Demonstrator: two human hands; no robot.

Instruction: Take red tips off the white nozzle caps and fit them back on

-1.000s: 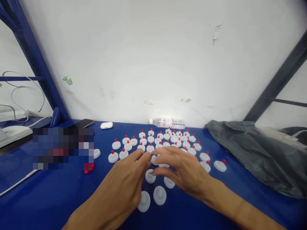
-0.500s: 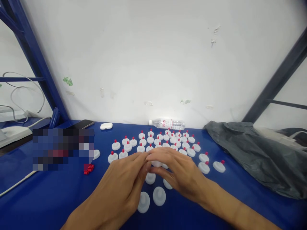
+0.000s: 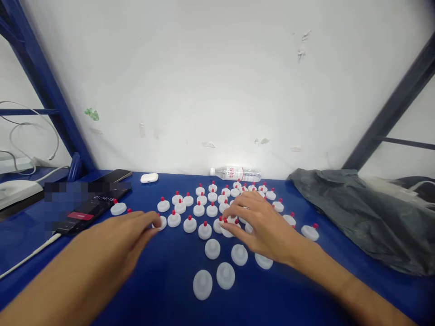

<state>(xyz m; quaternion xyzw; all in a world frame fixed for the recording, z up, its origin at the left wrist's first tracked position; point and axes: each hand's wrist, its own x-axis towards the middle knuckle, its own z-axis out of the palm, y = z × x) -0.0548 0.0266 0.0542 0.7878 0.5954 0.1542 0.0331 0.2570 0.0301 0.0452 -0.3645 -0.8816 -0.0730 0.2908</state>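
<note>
White round plastic caps with red tips (image 3: 204,231) stand in a loose group on the blue table (image 3: 163,280). My right hand (image 3: 261,224) is at the group's near side, thumb and index finger closed around a red-tipped white cap (image 3: 227,230) at table level. Over the left part of the table, my left hand (image 3: 125,240) has bent fingers, thumb and index slightly apart, smeared a little by motion. Its fingertips overlap another red-tipped cap (image 3: 162,222) in view; contact is unclear. Nearest me lie several white caps without red tips (image 3: 225,276).
A phone (image 3: 84,210) with a white cable lies at left, a red-tipped cap (image 3: 118,208) beside it. A white earbud case (image 3: 149,178) and a clear bottle (image 3: 238,174) lie near the wall. Dark grey plastic sheeting (image 3: 356,217) covers the right side.
My hands were together over the caps and have parted. The left moved left, now covering where the loose red pieces lay; the right moved slightly right and is lower among the caps.
</note>
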